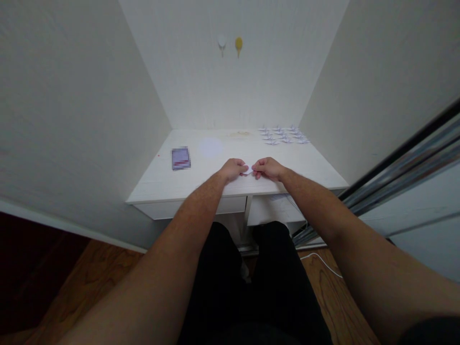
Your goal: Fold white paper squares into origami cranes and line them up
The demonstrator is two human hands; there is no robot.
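A small piece of white paper [247, 169] lies on the white desk [309, 163], pinched between both hands near the desk's front edge. My left hand [233, 169] curls its fingers onto the paper's left side. My right hand [268, 168] grips its right side with fingers pressed together. Most of the paper is hidden under the fingers.
Several folded paper cranes [283, 135] stand in rows at the back right of the desk. A small purple packet [180, 158] lies at the left, with a pale round sheet [210, 147] beside it. Walls close in on three sides. Two drawers sit below the desk top.
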